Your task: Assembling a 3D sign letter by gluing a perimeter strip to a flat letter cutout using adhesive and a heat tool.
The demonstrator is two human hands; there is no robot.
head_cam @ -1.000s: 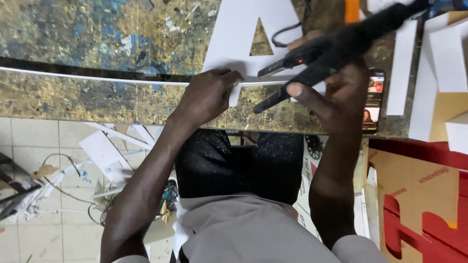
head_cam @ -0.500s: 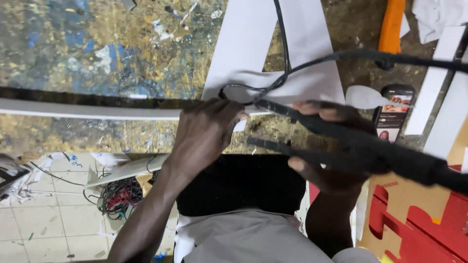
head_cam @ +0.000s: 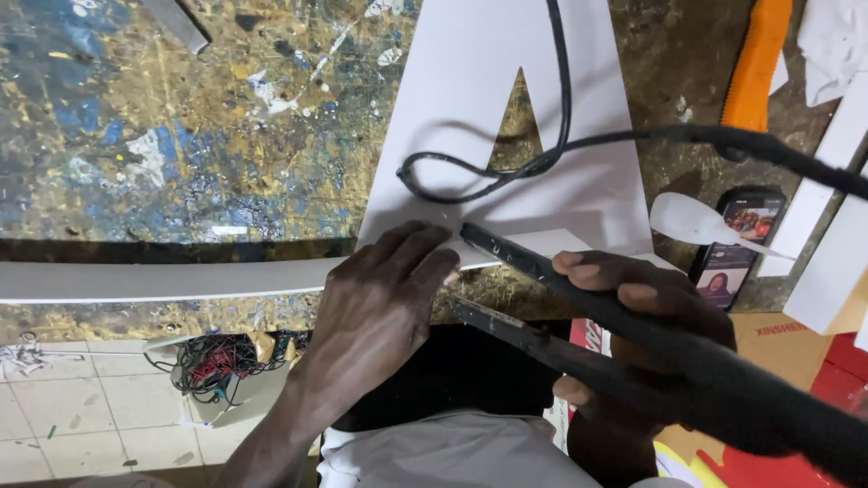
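Landmark: the big white letter cutout (head_cam: 470,117), flat on the paint-spattered workbench (head_cam: 181,117), its triangular hole showing bench surface. Left hand (head_cam: 384,303) rests palm down at the cutout's near edge, fingers together and slightly curled, tips pressing the white sheet where a long white strip (head_cam: 163,280) runs off to the left along the bench edge. Right hand (head_cam: 642,298) sits just right of the left hand, near the cutout's lower right corner, fingers wrapped tight around the black two-bladed heating tool (head_cam: 579,307). The tool's two flat arms stand apart; the upper arm's tip lies against the cutout's near edge beside the left fingertips, the lower arm's tip hangs below the bench edge. A black power cord (head_cam: 506,167) loops across the cutout, over the triangle's base, and runs off to the right. Right of the cutout: a small white offcut (head_cam: 687,217), a phone (head_cam: 737,239) with a lit screen, more white strips (head_cam: 832,235), an orange tool handle (head_cam: 755,63) farther up. Below the cutout's left side, under the bench, a tangle of wires (head_cam: 226,361) on tiled floor (head_cam: 72,407).
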